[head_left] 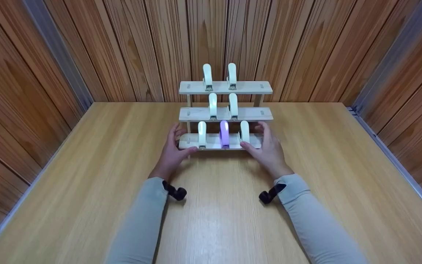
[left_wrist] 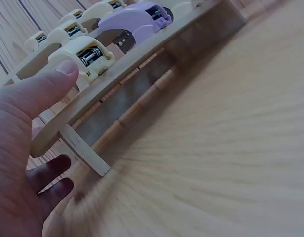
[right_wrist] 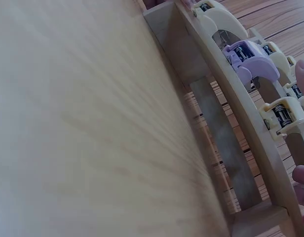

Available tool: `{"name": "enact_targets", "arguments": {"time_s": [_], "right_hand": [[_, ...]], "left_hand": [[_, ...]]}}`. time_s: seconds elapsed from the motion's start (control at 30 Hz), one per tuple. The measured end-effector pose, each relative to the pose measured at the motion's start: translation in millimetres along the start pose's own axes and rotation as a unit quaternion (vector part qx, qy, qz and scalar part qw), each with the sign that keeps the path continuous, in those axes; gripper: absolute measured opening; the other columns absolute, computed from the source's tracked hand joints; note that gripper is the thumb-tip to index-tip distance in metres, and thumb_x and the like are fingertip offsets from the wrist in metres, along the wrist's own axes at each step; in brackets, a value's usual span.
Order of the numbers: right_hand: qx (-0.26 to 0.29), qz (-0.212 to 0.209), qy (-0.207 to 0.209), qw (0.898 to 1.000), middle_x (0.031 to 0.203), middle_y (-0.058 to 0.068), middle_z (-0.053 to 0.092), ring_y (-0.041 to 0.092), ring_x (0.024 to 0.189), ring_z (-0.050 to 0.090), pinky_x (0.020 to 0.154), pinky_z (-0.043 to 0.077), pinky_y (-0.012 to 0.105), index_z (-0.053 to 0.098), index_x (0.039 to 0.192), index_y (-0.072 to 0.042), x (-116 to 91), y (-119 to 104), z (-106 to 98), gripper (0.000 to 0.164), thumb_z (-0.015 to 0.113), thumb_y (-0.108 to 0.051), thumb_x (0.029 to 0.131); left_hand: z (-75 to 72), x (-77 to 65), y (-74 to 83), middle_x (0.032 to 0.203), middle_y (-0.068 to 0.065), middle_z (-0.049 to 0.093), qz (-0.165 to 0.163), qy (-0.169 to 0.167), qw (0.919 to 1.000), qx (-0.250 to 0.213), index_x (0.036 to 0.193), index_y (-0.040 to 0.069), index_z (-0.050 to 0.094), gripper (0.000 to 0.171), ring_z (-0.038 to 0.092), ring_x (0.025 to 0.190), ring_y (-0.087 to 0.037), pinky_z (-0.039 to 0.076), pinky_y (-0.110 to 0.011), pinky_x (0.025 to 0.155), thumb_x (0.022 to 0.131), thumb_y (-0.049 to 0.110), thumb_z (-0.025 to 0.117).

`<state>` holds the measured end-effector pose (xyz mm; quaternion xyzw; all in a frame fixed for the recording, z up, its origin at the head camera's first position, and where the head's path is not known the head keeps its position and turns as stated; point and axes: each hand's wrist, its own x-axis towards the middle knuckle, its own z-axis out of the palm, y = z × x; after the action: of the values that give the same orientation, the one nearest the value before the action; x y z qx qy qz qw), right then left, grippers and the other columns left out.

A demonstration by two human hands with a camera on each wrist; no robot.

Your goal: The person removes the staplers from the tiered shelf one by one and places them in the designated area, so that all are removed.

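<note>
A three-tier wooden display rack (head_left: 211,146) stands on the table, with white clip-like plastic pieces on every tier. One purple clip-like piece (head_left: 225,135) sits mid-way along the lowest tier, between two white ones; metal springs show in the wrist views. My left hand (head_left: 172,154) holds the lowest tier's left end, thumb in front beside the left white piece (left_wrist: 88,55) and fingers round behind. At the opposite end my right hand (head_left: 271,152) holds the same tier, its thumb by the right white piece (head_left: 244,132). Both hands' contact points are partly hidden.
Wood-panelled walls (head_left: 207,36) enclose the table (head_left: 218,220) at the back and both sides. The rack stands near the table's back edge. Grey metal strips (head_left: 398,157) run along the side edges. A black wrist-worn device (head_left: 176,192) juts inward from each cuff.
</note>
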<state>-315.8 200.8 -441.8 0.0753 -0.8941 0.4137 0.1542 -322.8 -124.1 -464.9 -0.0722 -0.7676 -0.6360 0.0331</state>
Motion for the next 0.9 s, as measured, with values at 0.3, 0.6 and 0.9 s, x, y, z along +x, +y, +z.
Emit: {"name": "enact_targets", "arguments": {"time_s": [0.3,0.6,0.9], "right_hand": [[0.0,0.0,-0.006,1.0,0.149,0.011,0.05,0.03,0.14,0.044,0.117,0.03,0.052,0.03,0.155,-0.015,2,3,8,0.096,0.077,-0.057,0.083],[-0.062,-0.044,-0.023,0.997,0.152,0.01,0.049,0.034,0.139,0.043,0.115,0.028,0.056,0.03,0.156,-0.013,0,8,9,0.097,0.069,-0.065,0.085],[-0.102,-0.084,-0.004,0.991,0.151,0.014,0.049,0.034,0.132,0.048,0.11,0.034,0.053,0.036,0.154,-0.009,-5,12,15,0.09,0.067,-0.062,0.088]], "left_hand": [[0.0,2.4,-4.3,0.149,0.001,0.048,0.014,0.002,0.9994,-0.03,0.16,0.027,0.02,0.101,0.039,0.143,-0.025,0.03,-0.048,0.117,0.082,0.022,0.085],[-0.7,1.5,-5.3,0.149,0.001,0.048,-0.005,0.004,0.9992,-0.04,0.159,0.026,0.021,0.096,0.036,0.145,-0.027,0.028,-0.05,0.119,0.085,0.017,0.082],[-0.4,1.3,-7.1,0.149,0.005,0.047,-0.011,0.004,0.9985,-0.054,0.158,0.025,0.021,0.094,0.034,0.146,-0.024,0.031,-0.047,0.117,0.087,0.013,0.08]]}}
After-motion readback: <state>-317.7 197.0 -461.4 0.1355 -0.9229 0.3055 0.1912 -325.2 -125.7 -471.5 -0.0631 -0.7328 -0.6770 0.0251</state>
